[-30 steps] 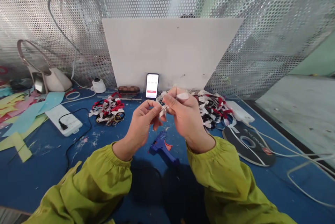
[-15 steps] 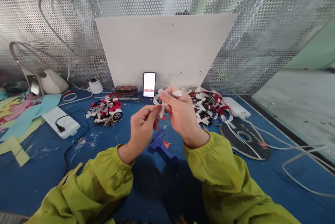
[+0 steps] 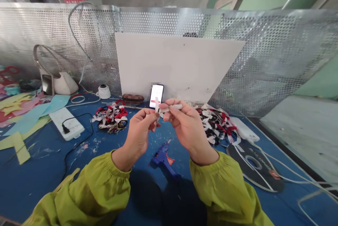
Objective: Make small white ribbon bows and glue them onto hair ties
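A thin white ribbon [image 3: 156,104] stands up from the pinched fingers of my left hand [image 3: 140,127]. My right hand [image 3: 188,123] pinches white ribbon too, its end [image 3: 177,107] poking out above the thumb. Both sets of fingertips almost meet in front of a lit phone [image 3: 156,95]; whether this is one piece of ribbon or two I cannot tell. On the blue table below lies a blue hot glue gun [image 3: 164,160] with an orange trigger, its nozzle pointing away from me.
Piles of red, white and black ribbon pieces lie left [image 3: 111,117] and right [image 3: 218,122]. A white power strip [image 3: 67,123], a cable, coloured sheets [image 3: 56,104] and a handbag [image 3: 62,81] sit left. At right is a black ribbon reel [image 3: 241,159]. A white board [image 3: 176,67] leans behind.
My hands have drawn slightly apart, and the white ribbon now stands upright at my left fingertips. The camera view has tilted up and swung left. The glue gun stays on the table.
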The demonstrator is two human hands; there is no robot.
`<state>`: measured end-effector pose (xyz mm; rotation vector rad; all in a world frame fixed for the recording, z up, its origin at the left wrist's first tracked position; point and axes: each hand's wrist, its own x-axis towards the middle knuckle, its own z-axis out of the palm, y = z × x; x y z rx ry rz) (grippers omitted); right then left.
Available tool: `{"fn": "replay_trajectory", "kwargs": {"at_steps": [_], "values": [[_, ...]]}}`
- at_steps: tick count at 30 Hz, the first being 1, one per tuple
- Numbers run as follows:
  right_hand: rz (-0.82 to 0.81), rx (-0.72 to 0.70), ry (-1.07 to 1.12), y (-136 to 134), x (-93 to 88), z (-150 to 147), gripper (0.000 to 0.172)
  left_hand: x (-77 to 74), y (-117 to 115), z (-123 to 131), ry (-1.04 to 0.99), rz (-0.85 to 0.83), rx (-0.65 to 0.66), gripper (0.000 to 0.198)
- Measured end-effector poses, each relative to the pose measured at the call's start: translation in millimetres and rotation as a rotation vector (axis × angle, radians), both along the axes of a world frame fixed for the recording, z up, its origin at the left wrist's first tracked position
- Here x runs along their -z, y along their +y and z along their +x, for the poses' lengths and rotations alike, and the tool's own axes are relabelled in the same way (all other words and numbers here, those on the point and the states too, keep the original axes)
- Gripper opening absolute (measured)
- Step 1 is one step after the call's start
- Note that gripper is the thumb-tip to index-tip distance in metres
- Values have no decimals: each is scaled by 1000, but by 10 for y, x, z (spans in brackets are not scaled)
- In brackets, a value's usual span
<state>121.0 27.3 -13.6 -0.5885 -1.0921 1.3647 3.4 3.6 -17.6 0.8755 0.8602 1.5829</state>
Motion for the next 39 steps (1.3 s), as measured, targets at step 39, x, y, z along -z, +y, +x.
{"fn": "replay_trajectory", "kwargs": {"at_steps": [39], "values": [[869,619,-899,-67,72,35,9,53,23,-138,824,199,-191,17]]}}
